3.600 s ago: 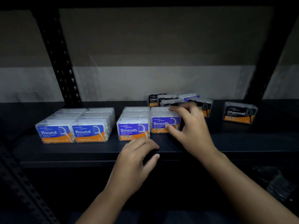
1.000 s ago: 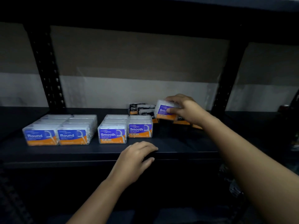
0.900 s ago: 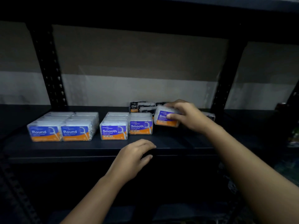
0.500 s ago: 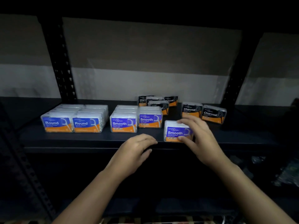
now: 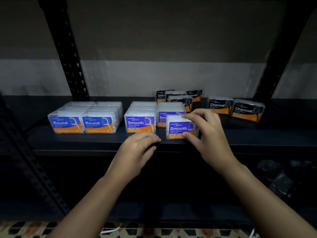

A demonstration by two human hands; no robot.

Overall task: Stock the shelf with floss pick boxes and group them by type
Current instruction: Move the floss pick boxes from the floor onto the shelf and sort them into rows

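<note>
Your right hand [image 5: 208,134] clamps its fingers [image 5: 192,117] on the clear blue-and-orange "Smooth" floss box [image 5: 179,128]; at nine o'clock, your left hand [image 5: 137,148] rests, fingers loosely curled, on the black metal shelf [image 5: 257,136].

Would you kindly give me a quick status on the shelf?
Right hand pinching Smooth box. Left hand on shelf edge. Nothing in the way.
</note>
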